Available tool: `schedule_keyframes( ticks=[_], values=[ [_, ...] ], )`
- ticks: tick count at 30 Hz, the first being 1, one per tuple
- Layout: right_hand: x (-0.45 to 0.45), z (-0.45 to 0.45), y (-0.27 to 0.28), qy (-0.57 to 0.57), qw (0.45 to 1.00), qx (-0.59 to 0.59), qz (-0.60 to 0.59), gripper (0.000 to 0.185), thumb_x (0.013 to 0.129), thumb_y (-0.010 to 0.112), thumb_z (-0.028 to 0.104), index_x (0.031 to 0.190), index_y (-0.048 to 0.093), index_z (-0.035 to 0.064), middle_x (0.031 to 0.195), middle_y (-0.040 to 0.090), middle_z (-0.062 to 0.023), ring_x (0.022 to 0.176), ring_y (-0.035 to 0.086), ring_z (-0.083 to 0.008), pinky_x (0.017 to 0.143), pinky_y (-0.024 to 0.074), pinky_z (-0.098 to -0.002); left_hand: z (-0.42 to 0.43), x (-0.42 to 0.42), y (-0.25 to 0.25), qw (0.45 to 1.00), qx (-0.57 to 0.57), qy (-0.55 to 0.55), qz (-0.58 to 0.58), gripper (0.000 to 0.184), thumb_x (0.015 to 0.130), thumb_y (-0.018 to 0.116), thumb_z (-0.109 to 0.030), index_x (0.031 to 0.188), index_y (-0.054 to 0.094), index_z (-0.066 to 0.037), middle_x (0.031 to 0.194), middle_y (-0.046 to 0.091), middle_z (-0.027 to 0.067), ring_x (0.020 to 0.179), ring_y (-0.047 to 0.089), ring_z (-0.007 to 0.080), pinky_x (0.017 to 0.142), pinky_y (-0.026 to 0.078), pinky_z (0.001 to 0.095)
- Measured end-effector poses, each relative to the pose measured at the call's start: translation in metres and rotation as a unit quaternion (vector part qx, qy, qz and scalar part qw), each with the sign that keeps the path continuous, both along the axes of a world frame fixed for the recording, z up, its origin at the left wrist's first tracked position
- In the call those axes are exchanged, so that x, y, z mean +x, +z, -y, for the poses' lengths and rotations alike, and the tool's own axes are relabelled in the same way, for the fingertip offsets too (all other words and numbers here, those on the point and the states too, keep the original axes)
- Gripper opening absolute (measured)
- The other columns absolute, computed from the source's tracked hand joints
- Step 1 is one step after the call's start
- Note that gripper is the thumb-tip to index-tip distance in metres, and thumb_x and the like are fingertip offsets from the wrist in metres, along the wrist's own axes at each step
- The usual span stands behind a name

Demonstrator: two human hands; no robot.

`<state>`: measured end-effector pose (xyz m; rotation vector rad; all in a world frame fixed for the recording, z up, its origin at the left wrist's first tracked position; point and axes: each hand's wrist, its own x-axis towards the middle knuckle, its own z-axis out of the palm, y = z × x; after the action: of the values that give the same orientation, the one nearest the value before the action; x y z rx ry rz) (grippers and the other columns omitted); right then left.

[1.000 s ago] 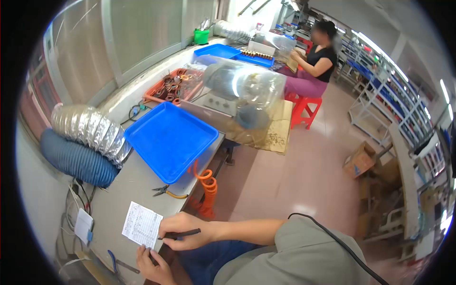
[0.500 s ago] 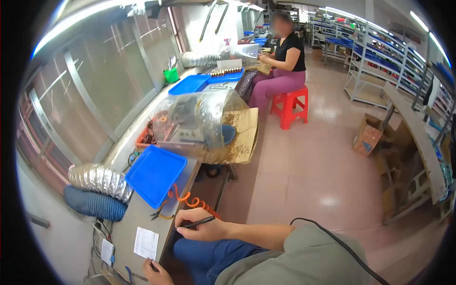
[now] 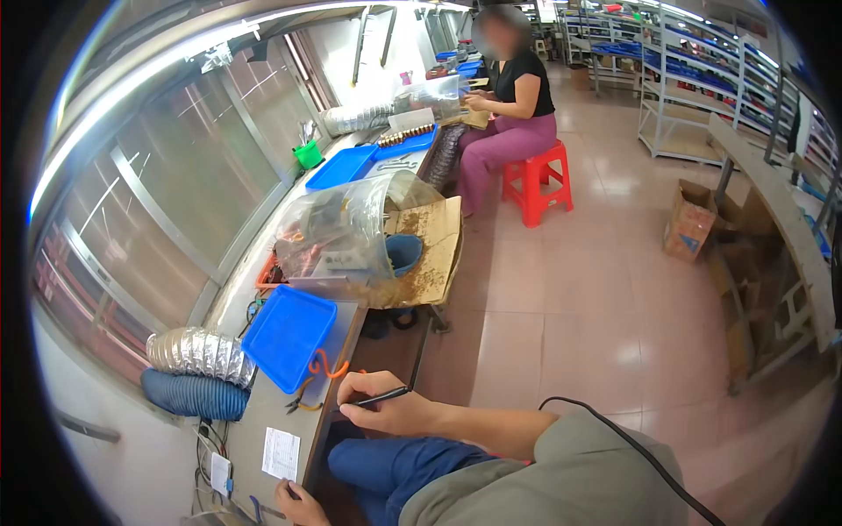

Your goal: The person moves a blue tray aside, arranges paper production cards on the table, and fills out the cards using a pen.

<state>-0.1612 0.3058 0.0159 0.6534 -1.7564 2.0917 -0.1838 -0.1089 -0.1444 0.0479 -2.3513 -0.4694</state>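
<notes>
My right hand (image 3: 379, 405) is closed around a black pen (image 3: 392, 395) and hovers beside the bench edge, above my knee. On the bench lies a white printed paper slip (image 3: 281, 453), with small writing that I cannot read. My left hand (image 3: 300, 505) has its thumb and finger pinched at the slip's lower edge; the rest of that hand is partly cut off by the frame's bottom. Pliers with orange handles (image 3: 307, 401) lie just beyond the paper, near a blue tray (image 3: 291, 339).
A clear plastic hood (image 3: 342, 230) covers part of the bench, with dusty cardboard (image 3: 436, 254) beside it. Ribbed ducts (image 3: 195, 394) run along the wall side. A co-worker (image 3: 517, 96) sits on a red stool (image 3: 537, 184) farther along. A cardboard box (image 3: 688, 221) stands right.
The camera view has shifted, so the bench and tray appear moved. My right hand still grips the pen, and my left hand stays at the slip's lower edge.
</notes>
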Motion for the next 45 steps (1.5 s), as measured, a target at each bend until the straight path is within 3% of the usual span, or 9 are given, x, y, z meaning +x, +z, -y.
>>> schedule_keyframes(
  ticks=[3,6,9,15,16,33,45],
  values=[
    [0.002,-0.008,-0.002,-0.009,1.0,-0.01,0.007,0.008,0.097,0.068,0.008,0.099,0.063,0.0017,0.083,0.062,-0.0006,0.076,0.055,-0.0068,0.066,0.0459,-0.0269,0.007,-0.006,-0.009,1.0,-0.01,0.013,-0.006,0.02,0.1,0.063,-0.013,0.111,0.07,0.003,0.11,0.073,0.0184,0.103,0.069,0.0382,0.093,0.053,0.0457],
    [0.004,-0.008,-0.002,-0.009,1.0,-0.021,0.011,0.009,0.097,0.069,0.008,0.099,0.062,0.0014,0.083,0.062,-0.0009,0.077,0.055,-0.0071,0.067,0.046,-0.0269,-0.018,0.01,0.021,0.996,-0.042,0.071,0.022,0.034,0.1,0.066,-0.032,0.116,0.079,-0.005,0.113,0.077,0.0194,0.104,0.071,0.0405,0.092,0.057,0.0484],
    [-0.003,-0.005,-0.011,-0.018,1.0,-0.023,-0.008,0.009,0.097,0.068,0.009,0.098,0.063,0.0016,0.084,0.063,-0.0017,0.077,0.056,-0.0082,0.068,0.0462,-0.0274,0.003,-0.004,-0.004,1.0,-0.007,0.006,-0.01,0.022,0.101,0.062,-0.014,0.112,0.07,0.003,0.11,0.073,0.0189,0.103,0.069,0.0387,0.093,0.053,0.0453],
    [-0.009,-0.003,-0.015,-0.001,1.0,-0.005,0.001,0.01,0.097,0.069,0.01,0.099,0.064,0.0021,0.084,0.063,-0.0028,0.078,0.058,-0.0101,0.068,0.0469,-0.0287,0.003,0.002,0.0,0.999,-0.005,0.021,0.026,0.026,0.103,0.062,-0.014,0.118,0.071,0.005,0.117,0.073,0.0212,0.108,0.069,0.0396,0.097,0.053,0.0458],
    [-0.009,-0.002,-0.017,0.006,1.0,-0.01,0.008,0.01,0.097,0.069,0.01,0.099,0.064,0.002,0.084,0.063,-0.0027,0.078,0.058,-0.0101,0.068,0.0469,-0.0288,-0.02,0.013,0.022,0.996,-0.021,0.074,0.042,0.034,0.101,0.066,-0.032,0.116,0.078,-0.005,0.113,0.077,0.0198,0.104,0.071,0.0404,0.092,0.056,0.0482],
    [-0.043,0.001,-0.062,0.044,0.996,-0.015,0.08,0.01,0.099,0.067,0.009,0.103,0.063,0.0012,0.093,0.072,-0.0064,0.089,0.067,-0.0136,0.083,0.0527,-0.0306,-0.029,0.012,0.031,0.996,-0.033,0.072,0.049,0.03,0.102,0.067,-0.028,0.113,0.079,-0.002,0.109,0.077,0.0209,0.101,0.071,0.0416,0.093,0.056,0.0487],
    [-0.058,0.015,-0.067,0.03,0.992,-0.013,0.121,0.011,0.1,0.067,0.011,0.102,0.062,0.0008,0.091,0.069,-0.0067,0.087,0.064,-0.013,0.08,0.0521,-0.0317,-0.025,0.01,0.032,0.997,-0.055,0.051,0.03,0.026,0.101,0.068,-0.023,0.11,0.078,0.0,0.106,0.077,0.0217,0.096,0.072,0.0416,0.089,0.057,0.0487]
  ],
)
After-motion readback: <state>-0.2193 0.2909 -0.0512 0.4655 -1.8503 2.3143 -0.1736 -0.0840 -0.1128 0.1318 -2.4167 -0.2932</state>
